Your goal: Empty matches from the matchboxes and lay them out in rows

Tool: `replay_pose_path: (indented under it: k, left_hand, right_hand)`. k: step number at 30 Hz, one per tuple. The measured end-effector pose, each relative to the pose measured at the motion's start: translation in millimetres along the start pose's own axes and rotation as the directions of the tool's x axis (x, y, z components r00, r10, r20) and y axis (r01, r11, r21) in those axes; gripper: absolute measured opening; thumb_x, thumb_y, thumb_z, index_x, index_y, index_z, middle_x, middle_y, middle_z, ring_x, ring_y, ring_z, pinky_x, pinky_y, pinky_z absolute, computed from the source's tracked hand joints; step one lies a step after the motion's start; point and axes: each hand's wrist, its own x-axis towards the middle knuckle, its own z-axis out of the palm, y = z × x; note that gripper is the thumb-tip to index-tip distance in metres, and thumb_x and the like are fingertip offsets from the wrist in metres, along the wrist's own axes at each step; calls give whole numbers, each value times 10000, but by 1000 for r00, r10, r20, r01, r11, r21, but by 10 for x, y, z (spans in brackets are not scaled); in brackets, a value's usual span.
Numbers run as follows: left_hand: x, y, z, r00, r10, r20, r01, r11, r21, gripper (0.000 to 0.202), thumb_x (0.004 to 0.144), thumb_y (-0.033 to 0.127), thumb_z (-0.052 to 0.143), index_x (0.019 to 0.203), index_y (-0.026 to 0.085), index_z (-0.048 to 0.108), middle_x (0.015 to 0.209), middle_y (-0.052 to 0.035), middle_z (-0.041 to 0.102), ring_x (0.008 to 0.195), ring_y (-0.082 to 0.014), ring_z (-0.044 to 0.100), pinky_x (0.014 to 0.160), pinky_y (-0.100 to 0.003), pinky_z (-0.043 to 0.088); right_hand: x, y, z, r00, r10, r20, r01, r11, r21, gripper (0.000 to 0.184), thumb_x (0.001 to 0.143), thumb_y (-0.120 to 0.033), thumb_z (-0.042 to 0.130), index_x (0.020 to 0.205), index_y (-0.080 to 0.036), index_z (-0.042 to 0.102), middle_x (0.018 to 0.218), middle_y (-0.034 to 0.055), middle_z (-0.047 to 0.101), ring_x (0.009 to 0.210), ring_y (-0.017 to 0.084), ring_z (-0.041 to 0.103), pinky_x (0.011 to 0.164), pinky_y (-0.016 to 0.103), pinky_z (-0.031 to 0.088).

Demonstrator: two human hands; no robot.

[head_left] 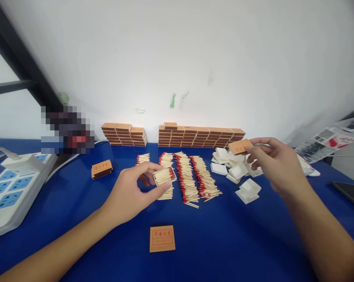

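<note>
My left hand [136,188] grips a white matchbox tray [164,176] filled with red-tipped matches, held above the rows of matches. Between the thumb and fingers of my right hand [272,162] is an orange matchbox sleeve [241,147], raised over the white trays; whether anything is inside it I cannot tell. Several rows of loose matches [187,180] lie on the blue table, partly hidden by my left hand. To their right is a heap of white trays [219,169]. One orange matchbox [162,239] lies flat near the front, label up.
Stacked matchboxes line the wall in a left stack [124,135] and a longer right stack [200,136]. A few orange boxes [102,168] sit at left. A white power strip [14,192] is far left; wrapped bottles [326,143] and a dark phone [350,194] are right.
</note>
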Motion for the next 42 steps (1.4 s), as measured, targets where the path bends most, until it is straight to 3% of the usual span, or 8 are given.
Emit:
replay_pose_path:
  k: [4,10,15,21,25,31,38,42]
  left_hand:
    - [6,24,-14,1000,9,-23,-9,1000,16,295,871,426,837,1082,232,767,712,37,707,647,-144,663,649,-272,551]
    - [24,8,-41,999,-15,-38,15,1000,0,308,881,464,826,1079,234,772,721,33,709,633,-141,654,629,-268,548]
    - [15,-30,-33,999,13,-44,-10,998,57,309,885,462,823,1080,232,759,723,32,710,657,-149,662,650,-275,545]
    - [6,-82,-42,999,13,-45,-9,996,84,280,905,457,796,1077,238,762,800,7,760,687,-159,671,653,-283,541]
    - [-23,-110,-46,995,49,-84,-40,993,113,292,921,450,778,1113,231,751,853,-14,783,711,-169,683,686,-303,558]
    - [-52,-103,-66,963,228,-142,-193,955,225,297,935,429,775,1131,208,742,858,-18,785,709,-175,699,676,-320,568]
    - [-74,-88,-36,930,327,-169,-277,924,265,293,936,375,787,1147,185,714,980,-45,827,796,-203,770,715,-329,608]
    - [-95,-78,-9,929,343,-137,-297,914,277,294,940,381,782,1141,181,706,918,-25,811,774,-203,758,693,-336,595]
  right_hand:
    - [54,31,-79,999,31,40,-31,999,10,259,783,-470,873,783,-241,753,698,66,677,546,171,542,429,316,416]
    - [-121,25,143,979,27,200,-43,996,80,389,737,-566,925,857,-239,753,723,40,706,595,178,618,424,269,465]
    - [-188,-63,372,944,65,323,-115,984,136,485,720,-594,947,911,-192,754,870,91,785,693,182,695,463,235,512]
    - [-306,-371,923,834,24,551,-84,993,84,441,863,-584,836,953,-162,745,934,137,823,715,190,735,485,244,556]
    - [-304,-467,1524,780,47,624,-81,996,27,241,962,-391,777,926,-172,683,1027,135,845,666,162,745,456,232,553]
    - [-177,-309,2259,771,72,633,-38,997,-67,198,957,-222,769,804,-166,656,895,114,851,503,119,670,480,238,524]
    - [-69,-216,2463,781,88,619,18,986,-164,175,984,-217,725,831,-136,704,835,113,840,477,86,596,472,201,474]
    - [-33,-205,2476,786,97,610,78,964,-254,187,986,-235,710,837,-133,758,818,94,840,482,101,613,503,222,480]
